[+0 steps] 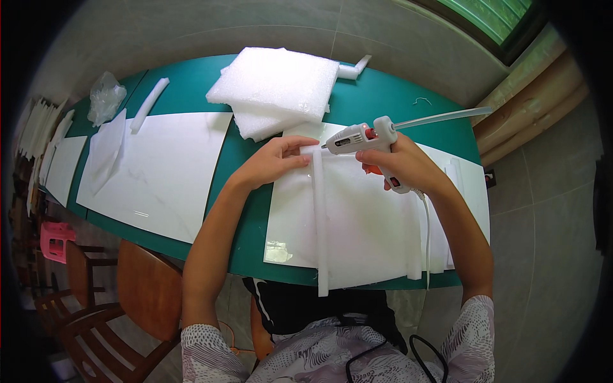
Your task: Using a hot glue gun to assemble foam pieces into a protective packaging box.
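My right hand (408, 165) is wrapped round the grip of a white hot glue gun (350, 139). A long translucent glue stick (440, 117) sticks out of its back end, and its nozzle points left, close to my left fingertips. My left hand (273, 161) pinches the far end of the white foam pieces, beside the nozzle. From there a narrow white foam strip (320, 223) runs toward me along the left edge of a white foam sheet (365, 217), its near end overhanging the table. Beneath them lies a glossy white panel (287, 220). Whether glue is coming out cannot be made out.
Thick white foam sheets (281, 80) are stacked at the back of the green table (246, 210). More white panels (153, 172) lie left, with a crumpled plastic bag (106, 99). The gun's white cord (427, 236) hangs over the front edge. Wooden chairs (150, 287) stand front left.
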Demonstrator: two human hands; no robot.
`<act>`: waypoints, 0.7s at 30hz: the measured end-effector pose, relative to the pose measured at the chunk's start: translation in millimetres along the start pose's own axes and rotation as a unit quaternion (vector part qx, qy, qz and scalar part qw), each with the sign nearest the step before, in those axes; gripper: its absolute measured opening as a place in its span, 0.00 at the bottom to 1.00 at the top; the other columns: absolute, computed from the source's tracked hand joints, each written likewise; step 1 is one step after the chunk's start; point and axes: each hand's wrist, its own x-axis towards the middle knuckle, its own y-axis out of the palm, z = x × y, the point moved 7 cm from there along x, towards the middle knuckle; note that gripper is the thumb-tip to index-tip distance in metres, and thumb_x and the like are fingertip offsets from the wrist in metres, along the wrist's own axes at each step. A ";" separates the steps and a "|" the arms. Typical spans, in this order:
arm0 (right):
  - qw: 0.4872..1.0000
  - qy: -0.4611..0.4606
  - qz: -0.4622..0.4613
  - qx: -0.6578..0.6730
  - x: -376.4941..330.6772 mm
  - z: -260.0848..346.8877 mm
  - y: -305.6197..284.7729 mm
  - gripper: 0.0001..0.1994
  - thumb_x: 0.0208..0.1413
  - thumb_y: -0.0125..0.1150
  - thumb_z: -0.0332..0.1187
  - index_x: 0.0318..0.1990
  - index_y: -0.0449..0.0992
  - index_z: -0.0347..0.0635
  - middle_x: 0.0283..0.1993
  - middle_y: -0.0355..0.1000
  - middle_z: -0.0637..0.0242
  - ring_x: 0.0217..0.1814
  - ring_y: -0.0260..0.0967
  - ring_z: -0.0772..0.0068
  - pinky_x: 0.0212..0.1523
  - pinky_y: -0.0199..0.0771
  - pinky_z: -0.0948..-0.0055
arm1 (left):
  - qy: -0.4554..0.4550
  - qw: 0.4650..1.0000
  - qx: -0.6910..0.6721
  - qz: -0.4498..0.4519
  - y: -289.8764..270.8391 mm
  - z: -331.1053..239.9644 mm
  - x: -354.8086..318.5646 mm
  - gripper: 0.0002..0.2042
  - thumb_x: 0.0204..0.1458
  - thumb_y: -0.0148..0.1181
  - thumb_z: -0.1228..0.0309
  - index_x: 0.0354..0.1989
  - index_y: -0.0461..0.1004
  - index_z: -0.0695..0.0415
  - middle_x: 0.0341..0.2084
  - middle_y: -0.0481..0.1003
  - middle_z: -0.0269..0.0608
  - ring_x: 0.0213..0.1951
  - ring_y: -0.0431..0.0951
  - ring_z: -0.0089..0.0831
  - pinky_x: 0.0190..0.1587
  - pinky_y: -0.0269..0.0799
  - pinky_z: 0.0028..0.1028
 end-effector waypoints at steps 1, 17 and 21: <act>1.000 0.000 0.004 -0.002 -0.1 1.9 1.2 0.23 0.50 0.62 0.44 0.47 0.74 0.35 0.26 0.72 0.65 0.18 0.66 0.77 0.19 0.69 0.76 | -0.001 1.000 0.000 -0.001 -0.2 0.9 -1.7 0.21 0.56 0.57 0.73 0.58 0.69 0.62 0.46 0.75 0.43 0.45 0.76 0.28 0.53 0.71 0.27; 0.997 0.035 0.024 -0.057 10.1 23.9 -1.9 0.22 0.47 0.63 0.44 0.46 0.74 0.38 0.27 0.73 0.67 0.25 0.68 0.77 0.22 0.69 0.73 | 0.001 0.998 0.017 -0.066 -6.3 -2.3 -5.5 0.12 0.51 0.58 0.80 0.45 0.71 0.63 0.45 0.73 0.42 0.48 0.73 0.29 0.54 0.70 0.29; 0.997 0.037 0.024 -0.067 10.0 30.0 -0.1 0.23 0.47 0.63 0.43 0.47 0.74 0.38 0.27 0.73 0.67 0.25 0.68 0.76 0.22 0.69 0.73 | 0.059 0.990 0.101 -0.078 -9.3 -9.9 -6.7 0.11 0.50 0.59 0.79 0.43 0.72 0.61 0.39 0.74 0.41 0.44 0.75 0.28 0.50 0.72 0.28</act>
